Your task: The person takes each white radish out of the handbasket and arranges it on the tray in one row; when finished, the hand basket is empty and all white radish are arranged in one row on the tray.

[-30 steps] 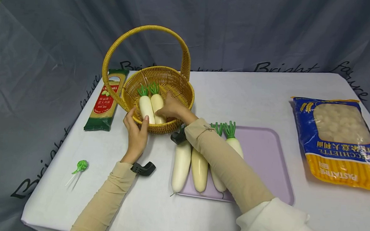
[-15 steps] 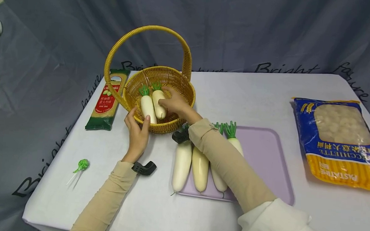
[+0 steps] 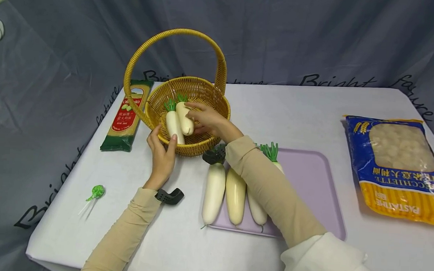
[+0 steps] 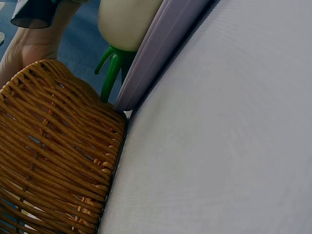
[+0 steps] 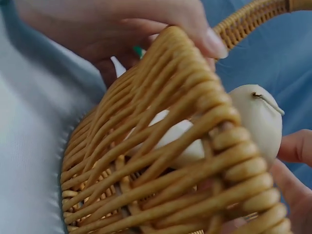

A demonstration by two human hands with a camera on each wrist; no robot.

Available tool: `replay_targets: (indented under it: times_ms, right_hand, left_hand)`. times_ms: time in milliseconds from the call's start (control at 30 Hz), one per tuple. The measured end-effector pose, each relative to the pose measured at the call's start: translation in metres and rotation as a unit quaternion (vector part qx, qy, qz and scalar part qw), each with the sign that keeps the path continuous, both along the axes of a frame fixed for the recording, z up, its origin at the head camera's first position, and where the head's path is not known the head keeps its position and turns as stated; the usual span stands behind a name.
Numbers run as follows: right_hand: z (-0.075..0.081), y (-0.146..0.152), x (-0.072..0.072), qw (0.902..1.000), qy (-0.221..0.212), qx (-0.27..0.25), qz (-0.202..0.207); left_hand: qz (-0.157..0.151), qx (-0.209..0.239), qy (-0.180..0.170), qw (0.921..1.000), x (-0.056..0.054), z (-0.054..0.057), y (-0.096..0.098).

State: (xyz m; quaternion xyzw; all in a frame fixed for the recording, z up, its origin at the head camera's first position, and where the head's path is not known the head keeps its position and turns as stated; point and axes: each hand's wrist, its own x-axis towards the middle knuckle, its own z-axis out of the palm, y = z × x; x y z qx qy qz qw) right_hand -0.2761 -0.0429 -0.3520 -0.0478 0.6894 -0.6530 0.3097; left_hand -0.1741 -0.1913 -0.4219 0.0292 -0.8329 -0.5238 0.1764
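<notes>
Two white radishes lie in the wicker basket (image 3: 223,111), green tops toward the back. The right radish (image 3: 182,114) leans against the left radish (image 3: 173,125). My right hand (image 3: 212,121) reaches over the near right rim, its extended fingertips at the right radish's side; in the right wrist view those fingers (image 5: 297,146) are beside the root end of a radish (image 5: 258,117). My left hand (image 3: 161,157) holds the basket's near left rim, thumb up at the edge. Its grip is outside the left wrist view, where the woven wall (image 4: 53,146) fills the lower left.
A lilac tray (image 3: 310,185) with three larger radishes (image 3: 213,196) lies right of the basket, partly under my right forearm. A green pasta packet (image 3: 123,118) lies left, a green lollipop (image 3: 97,192) at front left, and a blue-yellow pasta bag (image 3: 399,169) far right.
The right radish has shifted a little up and left, against the other. My right hand has loosened from over it and drawn slightly right. My left hand stays at the rim.
</notes>
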Motion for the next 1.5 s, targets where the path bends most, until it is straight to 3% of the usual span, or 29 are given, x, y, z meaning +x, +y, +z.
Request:
replay_targets:
  times_ms: [133,300,500,700,967,1167,1500]
  right_hand:
    - [0.001,0.003,-0.002,0.9996,0.001,-0.018,0.022]
    - [0.002,0.007,-0.003,0.9945,-0.007,-0.093,0.047]
    - [0.002,0.017,-0.003,0.9723,-0.043,-0.223,0.057]
    - [0.002,0.027,0.001,0.9593,-0.046,-0.276,0.041]
    - [0.002,0.051,0.013,0.9507,-0.036,-0.304,0.049]
    - [0.006,0.085,0.030,0.9565,-0.024,-0.288,0.042]
    - [0.019,0.161,0.064,0.9683,0.038,-0.242,0.049]
  left_hand:
    - [0.003,-0.001,-0.002,1.0000,0.000,0.000,0.000]
    - [0.004,-0.002,-0.002,1.0000,0.000,0.000,0.000]
    - [0.006,-0.007,-0.001,1.0000,-0.001,0.001,0.000]
    - [0.003,-0.003,-0.002,1.0000,-0.001,-0.001,0.001]
    - [0.003,-0.004,-0.005,1.0000,-0.001,-0.001,0.001]
    - [0.001,-0.001,-0.005,1.0000,-0.001,0.001,0.001]
    - [0.000,0.006,-0.002,1.0000,-0.001,0.001,0.000]
